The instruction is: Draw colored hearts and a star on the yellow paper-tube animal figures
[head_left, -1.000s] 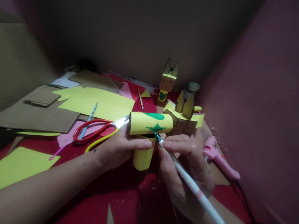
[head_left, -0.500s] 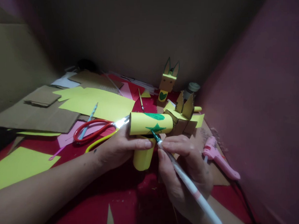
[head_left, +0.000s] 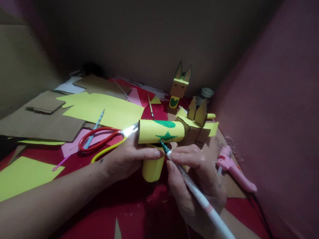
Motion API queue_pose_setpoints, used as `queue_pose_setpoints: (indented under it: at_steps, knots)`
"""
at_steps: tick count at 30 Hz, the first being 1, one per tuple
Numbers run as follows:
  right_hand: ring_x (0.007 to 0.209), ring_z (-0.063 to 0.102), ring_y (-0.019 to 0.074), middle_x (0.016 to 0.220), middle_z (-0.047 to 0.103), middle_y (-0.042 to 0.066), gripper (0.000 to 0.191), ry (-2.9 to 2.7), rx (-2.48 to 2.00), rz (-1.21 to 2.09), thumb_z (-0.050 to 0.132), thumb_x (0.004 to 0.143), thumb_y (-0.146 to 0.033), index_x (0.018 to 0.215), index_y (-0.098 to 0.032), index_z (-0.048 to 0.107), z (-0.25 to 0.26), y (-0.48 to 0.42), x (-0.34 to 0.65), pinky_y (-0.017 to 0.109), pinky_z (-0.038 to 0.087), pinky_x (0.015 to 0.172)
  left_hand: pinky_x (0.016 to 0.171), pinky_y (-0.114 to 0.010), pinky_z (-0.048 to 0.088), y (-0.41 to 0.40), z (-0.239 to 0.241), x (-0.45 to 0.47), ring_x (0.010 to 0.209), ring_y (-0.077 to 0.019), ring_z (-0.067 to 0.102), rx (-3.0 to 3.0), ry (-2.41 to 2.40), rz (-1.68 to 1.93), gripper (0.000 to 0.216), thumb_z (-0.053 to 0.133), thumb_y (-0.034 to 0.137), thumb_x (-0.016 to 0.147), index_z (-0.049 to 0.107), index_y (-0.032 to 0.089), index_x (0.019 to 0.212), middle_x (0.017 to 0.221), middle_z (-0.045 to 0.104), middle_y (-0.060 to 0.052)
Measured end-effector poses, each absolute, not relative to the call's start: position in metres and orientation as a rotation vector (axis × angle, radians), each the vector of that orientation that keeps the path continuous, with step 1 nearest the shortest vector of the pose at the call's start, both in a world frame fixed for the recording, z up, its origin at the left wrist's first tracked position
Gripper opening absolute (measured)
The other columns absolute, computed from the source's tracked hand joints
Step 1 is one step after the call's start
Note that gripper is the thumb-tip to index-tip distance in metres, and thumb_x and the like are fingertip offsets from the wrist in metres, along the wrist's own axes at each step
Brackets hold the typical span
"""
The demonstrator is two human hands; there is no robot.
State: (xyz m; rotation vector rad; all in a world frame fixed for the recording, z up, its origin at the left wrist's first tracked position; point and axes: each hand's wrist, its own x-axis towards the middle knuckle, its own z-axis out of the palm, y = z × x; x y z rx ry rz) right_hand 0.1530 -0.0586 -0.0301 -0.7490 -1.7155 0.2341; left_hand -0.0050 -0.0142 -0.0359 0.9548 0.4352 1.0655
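My left hand [head_left: 134, 153] is closed around a yellow paper tube figure [head_left: 149, 132], its thumb along the underside. The figure's long tube lies sideways, bearing green painted-looking shapes, with a shorter yellow tube [head_left: 152, 166] below it. At its right end is a brown cardboard head [head_left: 198, 134] with two pointed ears. My right hand [head_left: 197, 181] grips a white marker [head_left: 201, 198] with a green tip. That tip is at the lower edge of the green star-like shape. Parts of the left fingers are hidden behind the tube.
Red-and-yellow-handled scissors [head_left: 100, 139] lie left of the tube, near a blue pencil [head_left: 95, 127]. Yellow paper [head_left: 106, 109] and cardboard [head_left: 36, 120] cover the left side. A finished-looking eared figure [head_left: 178, 87] stands behind. A pink glue gun [head_left: 234, 169] rests at right.
The marker tip and my right hand have shifted slightly left and down along the green shape. My left hand and the tube figure have stayed almost still.
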Motion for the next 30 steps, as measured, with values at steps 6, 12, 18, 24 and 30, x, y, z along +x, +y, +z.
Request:
queue_pose_setpoints:
  at_steps: [6, 12, 18, 24, 30]
  knots:
    - [0.081, 0.066, 0.0172, 0.088, 0.07, 0.003, 0.024, -1.704, -0.749, 0.242, 0.062, 0.089, -0.003, 0.102, -0.023, 0.063, -0.0311, -0.0585, 0.153, 0.035, 0.056, 0.072, 0.089, -0.032, 0.06, -0.0135, -0.0378, -0.0059, 0.1, -0.0289, 0.076, 0.977, 0.423, 1.069, 0.042, 0.082, 0.014, 0.075, 0.076, 0.018, 0.116, 0.105, 0.082, -0.009]
    - [0.081, 0.066, 0.0171, 0.088, 0.069, 0.003, 0.024, -1.69, -0.743, 0.225, 0.062, 0.088, -0.003, 0.102, -0.022, 0.062, -0.0292, -0.0581, 0.1531, 0.035, 0.056, 0.071, 0.089, -0.032, 0.06, -0.0147, -0.0354, -0.0054, 0.1, -0.0293, 0.076, 0.959, 0.443, 1.082, 0.044, 0.083, 0.014, 0.071, 0.077, 0.018, 0.115, 0.102, 0.083, -0.006]
    - [0.08, 0.067, 0.0173, 0.088, 0.07, 0.003, 0.024, -1.706, -0.75, 0.231, 0.061, 0.088, -0.003, 0.102, -0.022, 0.063, -0.0305, -0.0591, 0.1527, 0.036, 0.057, 0.072, 0.086, -0.025, 0.059, -0.0162, -0.0307, -0.0045, 0.099, -0.0248, 0.076, 0.961, 0.408, 1.081, 0.038, 0.08, 0.012, 0.074, 0.078, 0.019, 0.111, 0.097, 0.083, 0.0]
    - [0.081, 0.068, 0.0179, 0.089, 0.071, 0.004, 0.025, -1.721, -0.754, 0.254, 0.062, 0.089, -0.004, 0.103, -0.023, 0.063, -0.0316, -0.0595, 0.1524, 0.037, 0.057, 0.074, 0.088, -0.032, 0.061, -0.0142, -0.0372, -0.0042, 0.103, -0.0304, 0.076, 0.934, 0.431, 1.087, 0.044, 0.083, 0.014, 0.072, 0.076, 0.017, 0.115, 0.104, 0.082, -0.009]
    - [0.079, 0.069, 0.018, 0.086, 0.072, 0.003, 0.023, -1.724, -0.744, 0.23, 0.063, 0.088, -0.003, 0.1, -0.022, 0.064, -0.0313, -0.0583, 0.1523, 0.036, 0.056, 0.073, 0.092, -0.038, 0.061, -0.0139, -0.0381, -0.0044, 0.107, -0.0342, 0.074, 0.915, 0.471, 1.092, 0.046, 0.085, 0.013, 0.069, 0.077, 0.017, 0.114, 0.104, 0.082, -0.01]
